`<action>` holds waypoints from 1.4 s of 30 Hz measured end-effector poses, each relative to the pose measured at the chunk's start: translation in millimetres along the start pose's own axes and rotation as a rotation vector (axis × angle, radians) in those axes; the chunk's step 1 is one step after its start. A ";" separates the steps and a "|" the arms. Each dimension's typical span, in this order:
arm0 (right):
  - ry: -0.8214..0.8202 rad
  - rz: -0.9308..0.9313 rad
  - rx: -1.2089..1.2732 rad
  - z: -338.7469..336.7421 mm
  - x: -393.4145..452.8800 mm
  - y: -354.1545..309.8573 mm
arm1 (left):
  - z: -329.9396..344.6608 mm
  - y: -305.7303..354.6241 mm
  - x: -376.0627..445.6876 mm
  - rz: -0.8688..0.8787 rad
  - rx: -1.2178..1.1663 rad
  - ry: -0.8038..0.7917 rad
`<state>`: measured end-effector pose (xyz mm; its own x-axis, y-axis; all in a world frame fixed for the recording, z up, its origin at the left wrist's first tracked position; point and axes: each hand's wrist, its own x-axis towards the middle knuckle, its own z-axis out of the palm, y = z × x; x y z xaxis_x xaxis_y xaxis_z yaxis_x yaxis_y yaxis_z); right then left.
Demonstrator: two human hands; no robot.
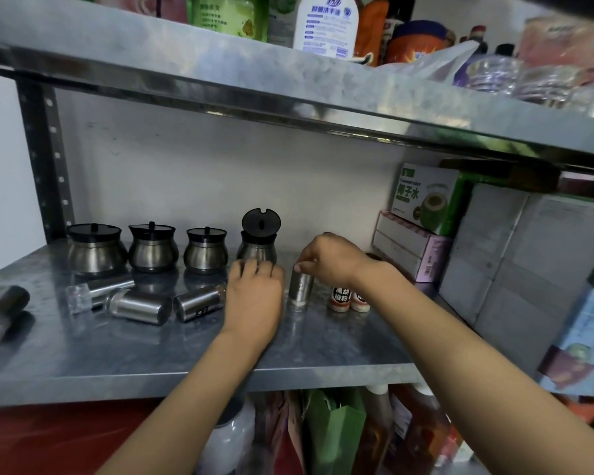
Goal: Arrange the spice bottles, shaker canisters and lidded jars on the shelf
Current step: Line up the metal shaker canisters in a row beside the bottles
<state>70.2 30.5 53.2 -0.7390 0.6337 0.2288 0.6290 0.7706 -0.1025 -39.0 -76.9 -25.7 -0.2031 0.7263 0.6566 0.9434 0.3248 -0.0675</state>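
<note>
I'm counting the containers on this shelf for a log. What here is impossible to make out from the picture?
- Head view: what the left hand touches, if anything; its back covers its fingers.
- The upright canister's top, covered by the right hand.
- The two pepper bottles' caps, behind the right wrist.
- The lying shaker at far left, blurred and cut by the frame edge.

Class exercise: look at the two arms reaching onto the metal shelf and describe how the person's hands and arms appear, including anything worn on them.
Both the left hand and the right hand are bare: no gloves, rings, watch or bracelets show. Both forearms are uncovered as far as the frame's lower edge, so no sleeve is visible. The fingernails look short and plain. No markings can be made out in the dim light.
</note>
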 end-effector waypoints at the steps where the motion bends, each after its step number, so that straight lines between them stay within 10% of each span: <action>1: -0.011 0.010 0.044 -1.2 -0.2 0.8 | 1.4 -2.1 1.5 -0.011 -0.001 -0.012; 18: 0.014 0.070 0.028 -0.1 2.2 5.3 | 0.9 6.3 -11.4 0.252 -0.047 0.137; 42: 0.044 0.170 -0.085 -6.7 -0.7 3.7 | 12.2 -0.5 -12.6 0.098 -0.075 0.070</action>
<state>74.7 32.5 59.1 -0.6104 0.7489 0.2579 0.7631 0.6433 -0.0618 -40.1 -78.8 -43.1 -0.0927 0.7076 0.7005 0.9753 0.2062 -0.0792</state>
